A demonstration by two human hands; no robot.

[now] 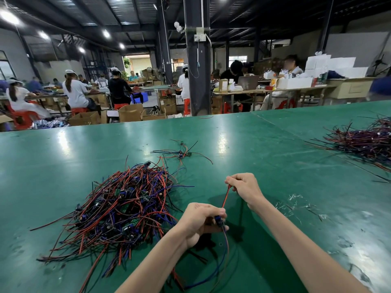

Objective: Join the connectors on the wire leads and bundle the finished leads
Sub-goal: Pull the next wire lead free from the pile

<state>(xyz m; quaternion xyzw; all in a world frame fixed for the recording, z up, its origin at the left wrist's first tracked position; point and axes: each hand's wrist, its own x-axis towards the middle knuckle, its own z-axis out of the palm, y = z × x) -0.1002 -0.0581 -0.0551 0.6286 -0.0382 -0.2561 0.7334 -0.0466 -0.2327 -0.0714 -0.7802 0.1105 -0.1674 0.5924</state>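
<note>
Your left hand (201, 220) grips the blue connector (219, 221) tight while your right hand (243, 188) pinches its red wire (226, 196) straight, likely ready for joining, just beside the pile (122, 208) on the counter (275, 166).

A tangled heap of wire leads (122, 208) blocks the worktop's (264, 155) near left, a second heap (364, 142) its right edge; a broad bare lane runs between toward the far edge.
</note>
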